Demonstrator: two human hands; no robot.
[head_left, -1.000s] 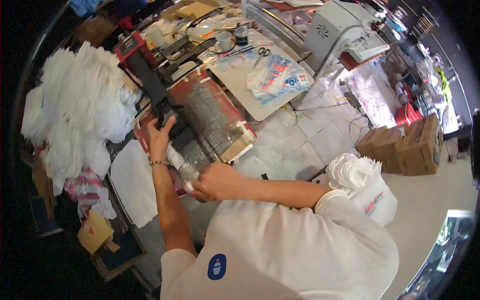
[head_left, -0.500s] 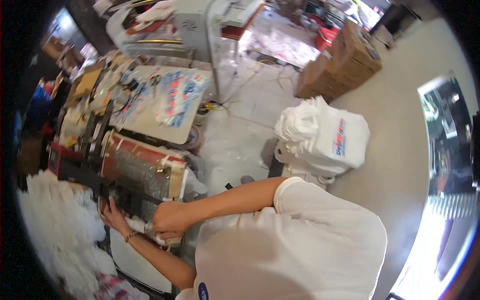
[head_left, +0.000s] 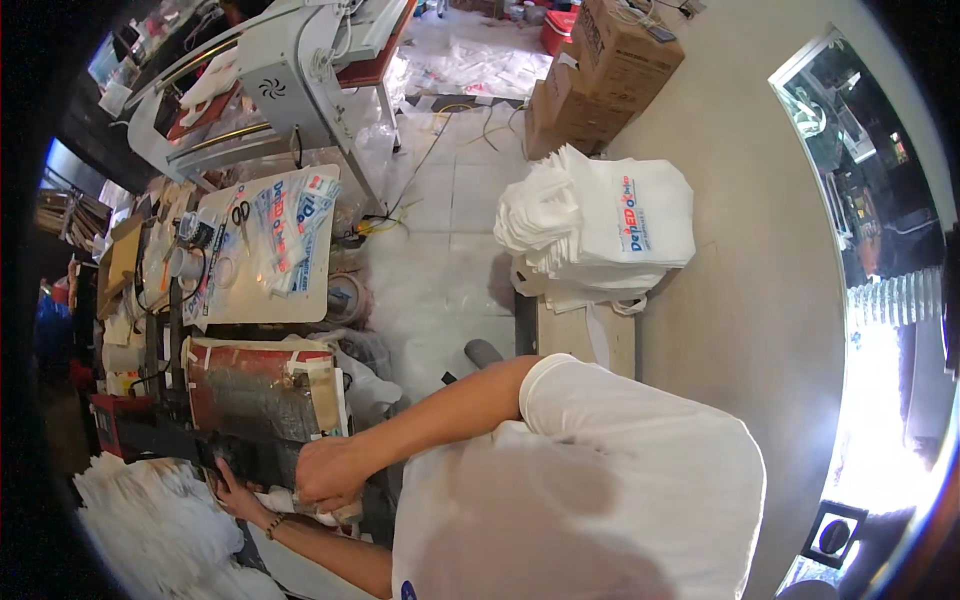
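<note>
My left hand (head_left: 240,494), with a beaded bracelet on its wrist, grips the edge of a dark frame (head_left: 225,446), one digit pointing up along it. Some of its fingers are hidden. My right hand (head_left: 328,472) is closed in a fist on a white-wrapped bar (head_left: 275,499) that runs between both hands; the fist covers part of the bar. Just beyond lies a printing screen (head_left: 255,395) with a red upper band, a grey, stained middle and taped edges.
A pale board (head_left: 310,300) beyond holds scissors (head_left: 240,213) and printed plastic sheets. White fabric is piled (head_left: 160,530) at the near left. Printed white bags (head_left: 600,220) are stacked on a bench at right. Cardboard boxes (head_left: 620,75) and a grey machine (head_left: 290,90) stand farther back.
The view has shifted, so the bench and bags sit farther left and the hands lower. Both hands keep about the same places on the bar and frame.
</note>
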